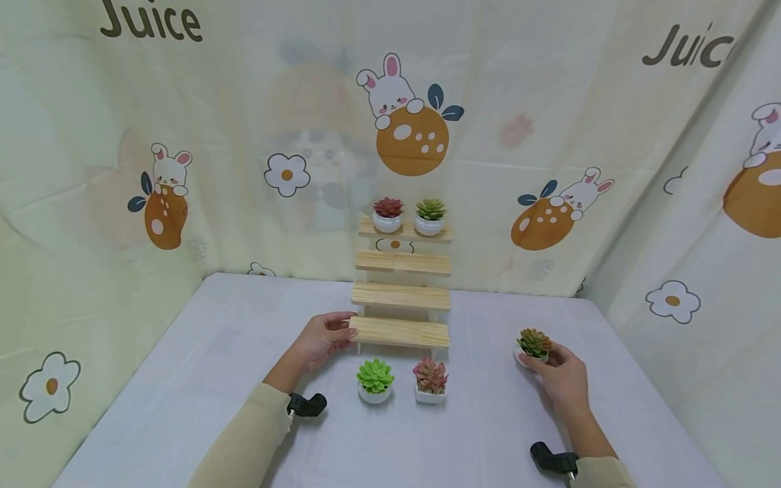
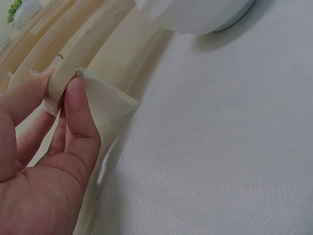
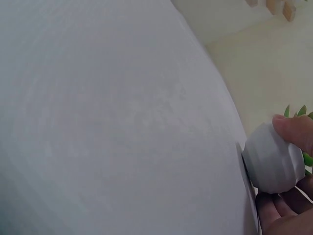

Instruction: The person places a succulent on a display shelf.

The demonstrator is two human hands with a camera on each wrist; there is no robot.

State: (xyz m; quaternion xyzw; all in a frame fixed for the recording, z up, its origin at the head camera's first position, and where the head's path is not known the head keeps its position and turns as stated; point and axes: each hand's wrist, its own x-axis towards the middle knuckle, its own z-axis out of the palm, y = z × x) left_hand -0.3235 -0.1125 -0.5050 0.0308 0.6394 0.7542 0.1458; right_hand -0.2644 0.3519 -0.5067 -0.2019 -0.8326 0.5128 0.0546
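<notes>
My left hand (image 1: 322, 339) pinches the left end of the lowest board of a tiered wooden shelf (image 1: 399, 332); in the left wrist view thumb and index finger press on either face of the board (image 2: 73, 63). Off to the right, my right hand (image 1: 564, 379) grips a succulent (image 1: 534, 344) with green and orange leaves by its round white pot (image 3: 274, 159). The pot's base is right at the tabletop. In front of the shelf stand a bright green succulent (image 1: 375, 376) in a round pot and a reddish one (image 1: 430, 376) in a square pot.
On the top board sit a dark red succulent (image 1: 388, 207) and a green succulent (image 1: 430, 209), both in white pots. The white table (image 1: 488, 420) ends at a printed curtain (image 1: 244, 102) behind the shelf, with another curtain side along the right.
</notes>
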